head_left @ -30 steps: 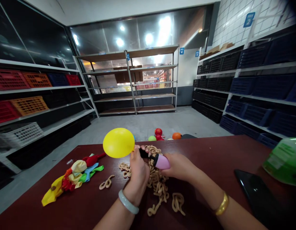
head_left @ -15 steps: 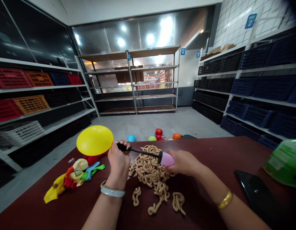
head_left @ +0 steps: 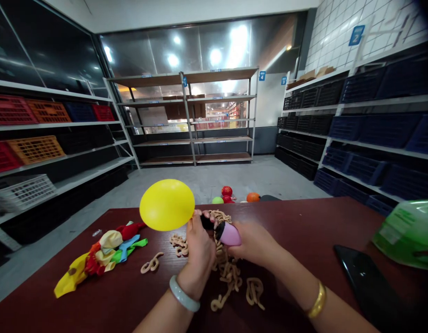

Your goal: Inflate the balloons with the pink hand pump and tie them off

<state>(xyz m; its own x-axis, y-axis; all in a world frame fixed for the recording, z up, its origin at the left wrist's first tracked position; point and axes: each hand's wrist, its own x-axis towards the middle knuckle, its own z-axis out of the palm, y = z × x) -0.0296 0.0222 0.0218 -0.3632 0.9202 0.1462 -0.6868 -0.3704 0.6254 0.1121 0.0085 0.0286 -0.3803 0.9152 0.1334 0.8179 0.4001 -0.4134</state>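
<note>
The left hand is closed around the black end of a pump, thumb uppermost, with the neck of a swollen yellow balloon gathered at the thumb side. The grip presumably presses the neck against the pump so that air does not escape there. The balloon lies up and to the left of this hand, clear of the desk, a position that probably leaves its skin free to stretch without rubbing.

The right hand is wrapped around the pump's pink part, just right of the left hand. The two hands face each other along the pump's length, an arrangement suited to a push and a pull in one line; the black and pink parts stand close together.

Beneath and between the hands lies a heap of tan, curled strands, partly hidden by them. Well left of the left hand is a loose pile of limp balloons, apparently set on that side for easy reach. Right of the right forearm lie a dark phone and, farther out, a green bag, both outside the working space. Beyond the hands, past the far desk edge, round red and orange balloons show.
</note>
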